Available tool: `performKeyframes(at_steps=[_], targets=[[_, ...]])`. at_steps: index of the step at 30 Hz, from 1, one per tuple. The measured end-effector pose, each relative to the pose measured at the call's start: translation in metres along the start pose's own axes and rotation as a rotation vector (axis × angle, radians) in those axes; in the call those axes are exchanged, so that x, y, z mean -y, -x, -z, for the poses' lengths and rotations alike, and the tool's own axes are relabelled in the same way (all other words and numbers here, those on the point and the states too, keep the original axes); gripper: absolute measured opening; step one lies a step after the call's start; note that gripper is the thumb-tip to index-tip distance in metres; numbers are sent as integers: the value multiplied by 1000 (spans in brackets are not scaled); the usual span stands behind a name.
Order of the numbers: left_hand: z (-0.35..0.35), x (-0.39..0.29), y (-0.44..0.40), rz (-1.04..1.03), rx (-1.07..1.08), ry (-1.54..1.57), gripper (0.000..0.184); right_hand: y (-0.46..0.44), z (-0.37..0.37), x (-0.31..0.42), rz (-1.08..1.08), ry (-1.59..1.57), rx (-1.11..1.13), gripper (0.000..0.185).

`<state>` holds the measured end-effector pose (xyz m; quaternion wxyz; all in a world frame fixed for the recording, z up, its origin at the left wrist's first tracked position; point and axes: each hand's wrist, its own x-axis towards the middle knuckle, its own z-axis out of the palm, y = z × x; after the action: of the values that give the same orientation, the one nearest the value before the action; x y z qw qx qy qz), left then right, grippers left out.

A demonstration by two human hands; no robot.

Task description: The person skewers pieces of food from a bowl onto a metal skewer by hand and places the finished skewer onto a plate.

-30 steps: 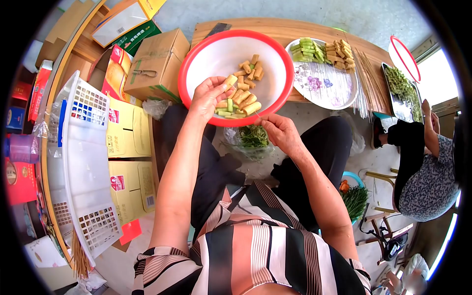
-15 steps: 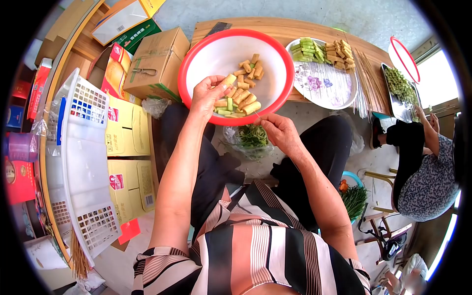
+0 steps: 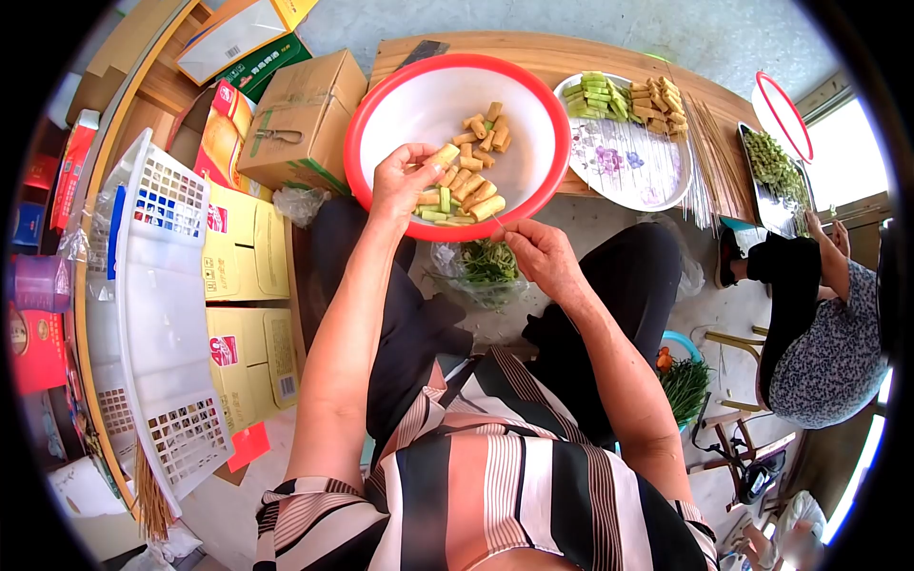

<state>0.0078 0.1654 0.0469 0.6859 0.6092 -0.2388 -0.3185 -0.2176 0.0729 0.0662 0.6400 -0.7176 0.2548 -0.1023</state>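
Observation:
My left hand (image 3: 398, 186) is closed around a tan roll of food (image 3: 444, 156), which looks like a tofu-skin roll, over the left part of a large white bowl with a red rim (image 3: 557, 124). In the bowl lie more tan rolls (image 3: 468, 186) and some green stem pieces (image 3: 440, 202). My right hand (image 3: 541, 255) is just outside the bowl's near rim. Its fingers pinch a thin skewer (image 3: 498, 222), whose tip points up toward the nearest roll; whether they touch, I cannot tell.
A flowered tray (image 3: 628, 176) with green stems and tan rolls stands right of the bowl, beside loose skewers (image 3: 714, 157). Farther right, a person (image 3: 824, 352) sits by a tray of greens (image 3: 776, 171). Cartons (image 3: 303, 119) and a white plastic basket (image 3: 167, 295) stand left.

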Motion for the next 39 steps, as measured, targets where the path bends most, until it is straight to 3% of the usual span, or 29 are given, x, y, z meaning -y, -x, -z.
performKeyframes(at_steps=[19, 25, 28, 39], targets=[[-6, -5, 2, -97, 174, -114, 26, -3, -2, 1, 27, 33, -27, 18], [-13, 3, 2, -192, 249, -63, 28, -6, -1, 1, -20, -186, 4, 19], [-17, -7, 7, -30, 275, 62, 27, -7, -2, 1, 2, -246, -12, 20], [-20, 1, 7, -49, 226, 74, 32, -10, -4, -3, -11, -202, -88, 18]])
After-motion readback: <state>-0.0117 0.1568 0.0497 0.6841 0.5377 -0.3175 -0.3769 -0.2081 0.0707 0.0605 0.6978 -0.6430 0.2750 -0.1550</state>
